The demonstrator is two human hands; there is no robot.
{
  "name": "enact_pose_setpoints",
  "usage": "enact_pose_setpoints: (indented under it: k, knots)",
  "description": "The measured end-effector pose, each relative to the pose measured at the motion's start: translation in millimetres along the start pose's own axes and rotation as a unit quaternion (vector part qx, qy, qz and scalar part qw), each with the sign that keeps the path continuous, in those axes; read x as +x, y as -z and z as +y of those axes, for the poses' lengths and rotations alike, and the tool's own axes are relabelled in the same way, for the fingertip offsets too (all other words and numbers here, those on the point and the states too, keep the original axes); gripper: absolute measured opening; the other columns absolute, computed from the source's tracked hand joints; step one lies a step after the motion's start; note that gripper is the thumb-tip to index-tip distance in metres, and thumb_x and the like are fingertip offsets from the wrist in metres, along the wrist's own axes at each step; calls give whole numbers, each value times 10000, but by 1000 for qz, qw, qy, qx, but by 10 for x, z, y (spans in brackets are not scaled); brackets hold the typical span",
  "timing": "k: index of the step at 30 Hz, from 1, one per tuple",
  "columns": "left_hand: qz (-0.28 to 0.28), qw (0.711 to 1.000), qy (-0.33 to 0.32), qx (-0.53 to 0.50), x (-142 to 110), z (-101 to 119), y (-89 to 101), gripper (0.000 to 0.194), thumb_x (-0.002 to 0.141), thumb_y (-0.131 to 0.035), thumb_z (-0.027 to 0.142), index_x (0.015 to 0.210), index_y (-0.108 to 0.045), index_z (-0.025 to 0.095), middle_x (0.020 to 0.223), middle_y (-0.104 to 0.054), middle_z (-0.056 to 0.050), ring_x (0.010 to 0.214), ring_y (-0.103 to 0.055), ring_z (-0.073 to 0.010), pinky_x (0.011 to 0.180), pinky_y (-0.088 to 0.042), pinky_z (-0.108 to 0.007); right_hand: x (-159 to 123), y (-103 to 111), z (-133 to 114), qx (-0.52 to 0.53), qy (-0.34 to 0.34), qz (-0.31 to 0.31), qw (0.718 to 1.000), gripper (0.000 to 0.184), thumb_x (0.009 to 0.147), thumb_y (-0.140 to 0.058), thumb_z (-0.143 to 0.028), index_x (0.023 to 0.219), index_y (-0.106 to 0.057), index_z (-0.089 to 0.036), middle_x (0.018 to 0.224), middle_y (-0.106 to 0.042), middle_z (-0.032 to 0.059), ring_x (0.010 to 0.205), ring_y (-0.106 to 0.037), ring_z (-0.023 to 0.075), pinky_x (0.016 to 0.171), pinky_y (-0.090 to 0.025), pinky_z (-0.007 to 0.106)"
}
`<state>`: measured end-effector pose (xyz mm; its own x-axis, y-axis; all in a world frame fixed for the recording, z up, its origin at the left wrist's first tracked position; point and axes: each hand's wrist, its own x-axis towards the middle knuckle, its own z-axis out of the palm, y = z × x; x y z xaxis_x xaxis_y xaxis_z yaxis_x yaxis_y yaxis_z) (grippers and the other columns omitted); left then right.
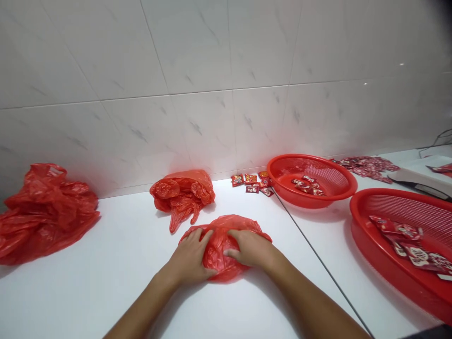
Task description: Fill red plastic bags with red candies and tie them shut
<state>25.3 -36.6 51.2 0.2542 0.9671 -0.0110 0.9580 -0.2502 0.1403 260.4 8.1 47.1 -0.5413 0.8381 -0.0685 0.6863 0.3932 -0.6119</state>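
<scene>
Palms down, fingers spread: neither your left hand (189,256) nor your right hand (250,248) closes on anything. Both press on a bunched red plastic bag (219,249), pinning it to the white counter (106,292) between them, perhaps so it can't slide. Another crumpled red bag (181,195) lies just beyond, and foil sachets (251,183) sit beside a red mesh basket (310,181) — apparently kept clear of your hands.

Bare left forearm (141,306), bare right forearm (310,303); left hand (189,256), right hand (250,249) slim.
</scene>
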Motion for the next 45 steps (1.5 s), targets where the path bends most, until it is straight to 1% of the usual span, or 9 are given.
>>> enact_pose_setpoints:
  k: [8,14,16,20,26,32,38,42,45]
  knots:
    - [-26,998,43,-45,-87,-160,-261,969,733,-759,518,1600,-467,198,1690,-347,-204,1571,-316,-431,1235,-370,-549,-51,-23,-28,-42,16,-99,994,613,959,-566,-581,1471,-635,-252,1543,-570,157,1207,-689,387,959,-557,479]
    - [-45,997,45,-49,-114,-260,-270,1001,766,-736,480,1652,-377,184,1743,-258,-200,1622,-214,-409,1271,-308,-579,-24,-104,-131,-23,247,90,965,345,1045,-471,-292,1101,-799,-202,1370,-711,77,1295,-653,228,1132,-508,354]
    - [-51,996,37,-55,-131,-285,-266,1035,756,-748,512,1655,-364,171,1751,-229,-203,1620,-215,-416,1273,-313,-578,18,-134,-103,-30,270,164,948,302,1022,-509,-265,1036,-804,-201,1250,-761,87,1287,-650,246,1136,-517,396]
    - [-41,997,-11,-71,-160,-288,-249,1037,747,-757,451,1659,-339,185,1748,-267,-162,1629,-195,-398,1269,-347,-562,103,-129,62,-64,165,193,965,265,923,-692,-336,1120,-797,-193,1409,-678,122,1392,-556,340,1174,-478,520]
    - [18,990,-81,-110,-181,-244,-214,974,726,-767,288,1621,-383,268,1745,-297,-91,1611,-264,-370,1252,-403,-526,164,-152,263,-33,-5,0,999,1044,711,-864,-564,1630,-438,-314,1763,-196,129,1611,-225,406,1264,-308,592]
    - [32,993,-6,-111,-138,-349,-230,885,779,-794,461,1574,-473,242,1694,-401,-117,1558,-377,-382,1238,-421,-545,207,-194,274,-32,-54,-84,994,1118,726,-827,-618,1678,-277,-418,1794,-24,82,1642,-52,413,1280,-200,618]
    - [48,994,16,-101,-112,-373,-210,786,797,-775,487,1505,-556,223,1653,-472,-113,1520,-447,-360,1216,-454,-516,153,-94,265,-39,-19,-33,999,959,758,-808,-562,1621,-450,-346,1753,-253,97,1598,-277,386,1270,-292,551]
    - [50,995,18,-84,-116,-383,-226,797,795,-767,472,1511,-545,202,1645,-480,-127,1501,-475,-352,1210,-461,-514,159,-35,282,-33,40,92,994,529,879,-706,-457,1369,-705,-259,1421,-677,90,1291,-642,306,1114,-488,446]
    - [66,995,7,-80,-107,-415,-267,799,777,-782,446,1504,-547,210,1621,-509,-134,1479,-500,-363,1191,-481,-530,194,-31,288,-17,70,199,977,297,952,-618,-352,1181,-767,-234,1161,-777,68,1051,-716,248,980,-540,400]
